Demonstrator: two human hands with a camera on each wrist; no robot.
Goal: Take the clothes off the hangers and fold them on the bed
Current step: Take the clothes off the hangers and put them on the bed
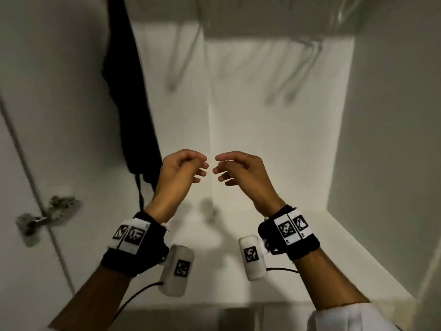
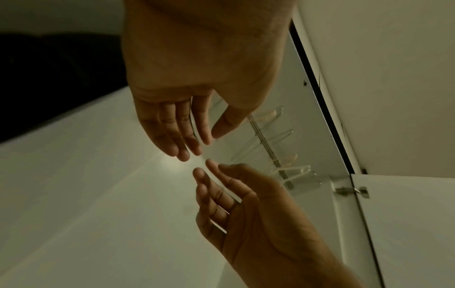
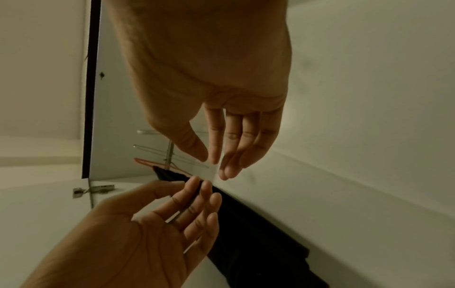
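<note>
white wardrobe holds a black garment (image 1: 128, 96) left of the left hand (image 1: 177, 173) and right hand (image 1: 243, 173), both empty, fingers relaxed.

rail (image 3: 169, 154) | black garment (image 1: 133, 111) on orange hanger (image 3: 157, 164) | bare hangers (image 1: 298, 70)

hangers (image 1: 298, 68): blurred, count unclear | black garment (image 1: 128, 96): top cut off by upper edge | white sleeve (image 1: 346, 318): cut off at bottom edge
</note>
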